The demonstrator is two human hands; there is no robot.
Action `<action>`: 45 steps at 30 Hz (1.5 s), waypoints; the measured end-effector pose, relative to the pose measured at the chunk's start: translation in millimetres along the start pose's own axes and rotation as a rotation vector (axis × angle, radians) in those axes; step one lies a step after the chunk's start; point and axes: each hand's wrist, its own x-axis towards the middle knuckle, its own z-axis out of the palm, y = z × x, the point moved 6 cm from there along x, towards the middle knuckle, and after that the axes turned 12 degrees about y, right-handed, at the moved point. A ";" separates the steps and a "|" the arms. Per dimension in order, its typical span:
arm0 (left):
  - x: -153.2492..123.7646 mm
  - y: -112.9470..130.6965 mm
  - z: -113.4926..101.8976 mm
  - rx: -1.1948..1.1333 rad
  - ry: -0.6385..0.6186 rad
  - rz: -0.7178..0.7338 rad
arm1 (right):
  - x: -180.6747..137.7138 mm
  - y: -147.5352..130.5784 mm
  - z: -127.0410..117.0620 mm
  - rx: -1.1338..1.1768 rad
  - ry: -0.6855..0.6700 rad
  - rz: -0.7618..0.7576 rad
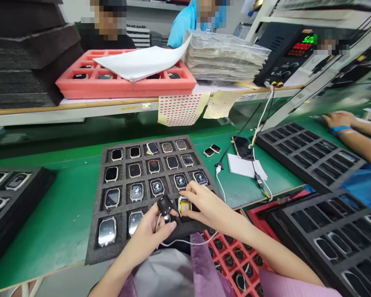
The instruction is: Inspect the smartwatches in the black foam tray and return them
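My left hand (146, 232) is closed round a small black block (165, 204) with a white cable (188, 242) trailing from it. My right hand (205, 205) has its thumb and fingers on the edges of an opened smartwatch case (184, 205) with a yellow part showing inside. This case sits at the front right of a dark foam tray (94, 241), close beside the black block. Several smartwatches fill other slots of the tray; a few, such as one watch (157, 187), have lit screens. My left hand partly covers the front row.
Red trays (210, 251) with round black parts lie low at my right. More dark foam trays stand left (34, 194) and right (299, 150), near a co-worker's hands (340, 119). Cables, a phone (243, 147) and white paper (247, 167) lie behind. A shelf (111, 109) crosses above.
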 end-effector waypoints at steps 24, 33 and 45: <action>7.6 -2.4 -7.5 -0.120 0.062 -0.020 | 1.6 -45.2 -1.0 0.048 0.315 -0.379; 9.9 2.2 -1.9 -0.181 0.008 0.040 | 11.0 -42.4 -9.9 0.072 0.289 -0.392; 10.4 -0.3 -6.2 -0.102 0.049 0.018 | 15.3 -34.6 -8.8 0.201 0.217 -0.341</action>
